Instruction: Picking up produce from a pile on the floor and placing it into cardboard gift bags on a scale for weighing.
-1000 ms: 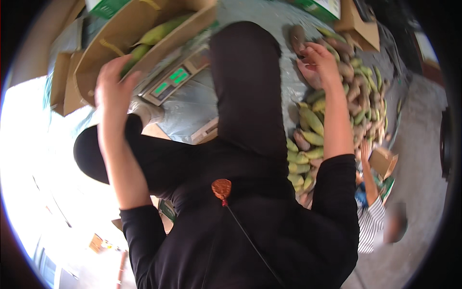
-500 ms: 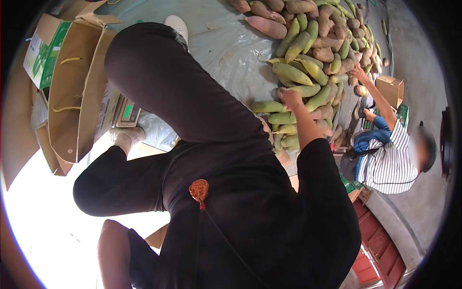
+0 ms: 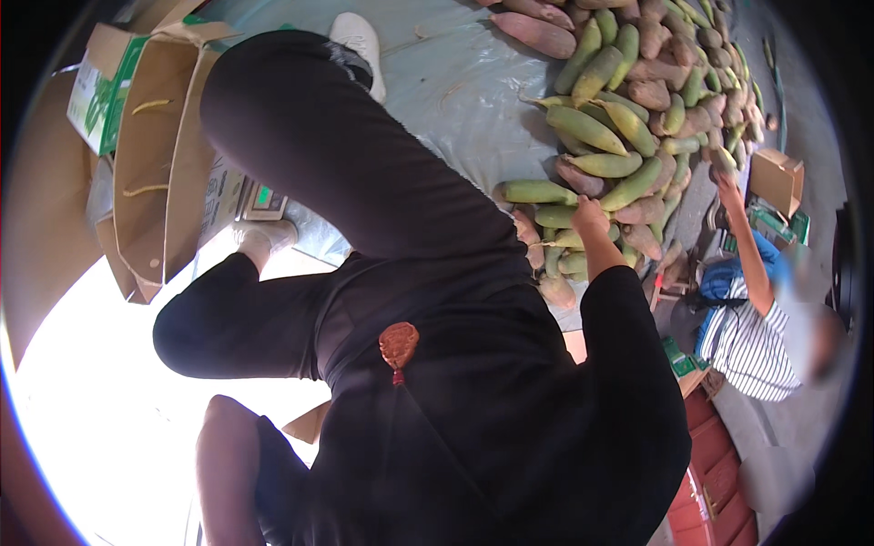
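My right hand (image 3: 592, 217) is closed at the right end of a long green radish (image 3: 535, 191) on the near edge of a big heap. Its fingers are mostly turned away, so the grip shows only in part. Close around it lie another green radish (image 3: 632, 185), a brownish-pink root (image 3: 579, 177) and several more of both kinds. My left forearm (image 3: 228, 455) hangs at the lower left, and the left hand is outside the picture.
Plastic sheeting (image 3: 455, 86) lies under the heap. On the left stand an open cardboard carton (image 3: 137, 218) and a scale (image 3: 264, 200) with a lit display. At right, a co-worker in a striped shirt (image 3: 751, 355) holds a root (image 3: 724, 162) near a small box (image 3: 776, 182).
My right hand has moved nearer to me, to the radish's right end. The co-worker's hand has left the heap and now holds a root. The whole view has shifted slightly.
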{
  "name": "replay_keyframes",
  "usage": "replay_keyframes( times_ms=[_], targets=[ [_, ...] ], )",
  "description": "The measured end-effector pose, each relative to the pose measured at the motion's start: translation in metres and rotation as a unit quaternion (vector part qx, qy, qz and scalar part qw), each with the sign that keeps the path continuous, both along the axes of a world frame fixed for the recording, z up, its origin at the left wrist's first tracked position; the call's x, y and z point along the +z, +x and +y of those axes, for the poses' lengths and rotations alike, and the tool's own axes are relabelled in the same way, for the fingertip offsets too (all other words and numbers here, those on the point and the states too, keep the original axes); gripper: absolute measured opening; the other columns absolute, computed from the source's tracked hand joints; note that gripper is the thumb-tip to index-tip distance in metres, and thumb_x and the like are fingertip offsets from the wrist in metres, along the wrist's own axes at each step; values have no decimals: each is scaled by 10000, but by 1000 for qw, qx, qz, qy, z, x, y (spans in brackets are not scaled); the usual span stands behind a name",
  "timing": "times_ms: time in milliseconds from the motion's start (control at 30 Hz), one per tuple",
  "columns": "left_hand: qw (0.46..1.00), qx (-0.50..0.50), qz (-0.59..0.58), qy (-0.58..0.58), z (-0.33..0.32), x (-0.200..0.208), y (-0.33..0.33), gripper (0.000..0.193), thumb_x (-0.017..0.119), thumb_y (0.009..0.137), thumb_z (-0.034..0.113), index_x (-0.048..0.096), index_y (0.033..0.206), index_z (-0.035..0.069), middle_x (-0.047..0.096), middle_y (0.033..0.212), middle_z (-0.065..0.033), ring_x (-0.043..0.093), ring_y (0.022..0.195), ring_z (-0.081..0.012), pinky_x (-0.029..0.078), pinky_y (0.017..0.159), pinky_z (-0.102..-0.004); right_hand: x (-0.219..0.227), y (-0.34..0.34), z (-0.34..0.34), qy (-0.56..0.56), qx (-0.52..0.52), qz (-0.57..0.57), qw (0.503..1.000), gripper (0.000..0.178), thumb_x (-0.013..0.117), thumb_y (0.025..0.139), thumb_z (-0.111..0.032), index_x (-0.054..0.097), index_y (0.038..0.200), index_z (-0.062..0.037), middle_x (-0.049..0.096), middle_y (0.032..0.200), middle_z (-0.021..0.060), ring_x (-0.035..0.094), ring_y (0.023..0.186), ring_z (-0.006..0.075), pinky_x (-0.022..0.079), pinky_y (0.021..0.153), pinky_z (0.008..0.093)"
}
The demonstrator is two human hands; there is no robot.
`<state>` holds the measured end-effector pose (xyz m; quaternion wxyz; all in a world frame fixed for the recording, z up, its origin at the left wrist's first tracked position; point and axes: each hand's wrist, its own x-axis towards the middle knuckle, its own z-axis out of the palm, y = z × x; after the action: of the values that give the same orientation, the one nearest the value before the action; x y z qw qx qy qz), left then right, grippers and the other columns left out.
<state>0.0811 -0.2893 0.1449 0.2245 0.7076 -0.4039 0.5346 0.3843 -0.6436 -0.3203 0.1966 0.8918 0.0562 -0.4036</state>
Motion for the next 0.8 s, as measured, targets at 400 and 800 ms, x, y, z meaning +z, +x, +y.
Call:
replay_keyframes(
  times_ms=[400, 800],
  targets=[
    [995, 81, 49, 31, -30, 9, -9, 585, 568, 830, 307, 391, 1299, 5, 319, 1413, -120, 207, 1340, -300, 176, 1097, -516, -19, 19, -26, -34, 34, -8, 999, 279, 440, 896, -177, 597, 1103, -74, 609, 1131, 154, 586, 1059, 295, 488, 849, 401],
    [996, 85, 33, 18, -31, -4, 0, 604, 580, 819, 332, 396, 1301, 17, 326, 1411, -115, 218, 1336, -302, 183, 1092, -525, -15, 48, -48, -47, -79, -22, 996, 355, 530, 854, -275, 617, 1112, -46, 581, 1182, 175, 539, 1130, 311, 450, 902, 397]
  ],
)
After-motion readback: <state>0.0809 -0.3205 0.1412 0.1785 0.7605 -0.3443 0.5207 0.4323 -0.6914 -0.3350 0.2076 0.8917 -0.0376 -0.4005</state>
